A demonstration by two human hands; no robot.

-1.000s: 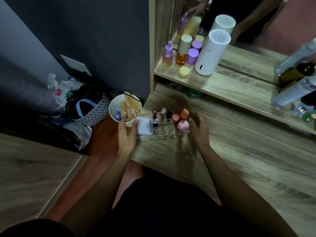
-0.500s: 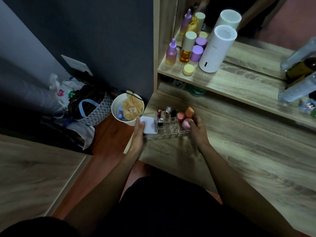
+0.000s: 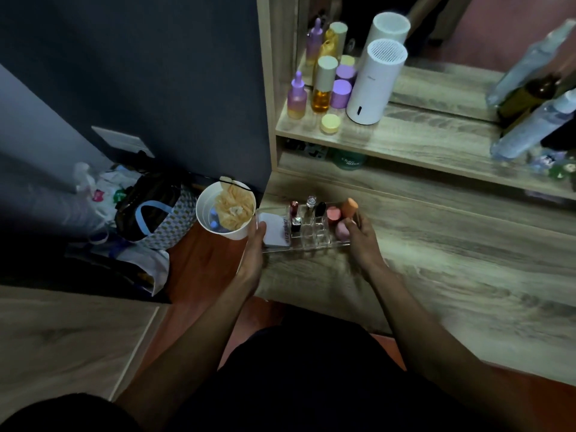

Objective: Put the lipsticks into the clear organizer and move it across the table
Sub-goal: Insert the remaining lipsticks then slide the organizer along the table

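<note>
Your left hand (image 3: 256, 244) grips the left end of the organizer (image 3: 307, 236) and your right hand (image 3: 361, 235) clasps its right end, fingers curled round the wall. It sits at the table's (image 3: 436, 275) near-left corner, lipsticks (image 3: 311, 210) upright in its slots beside the sponges (image 3: 343, 219). Expect rigid, slick acrylic, light but top-heavy: the tubes probably tip if you tilt it. Hold low on both end walls and keep it level; sliding looks safer than lifting. Mind the cup (image 3: 226, 210) just beside your left hand.

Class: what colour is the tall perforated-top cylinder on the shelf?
White cylinder, clearest in the head view.
</note>
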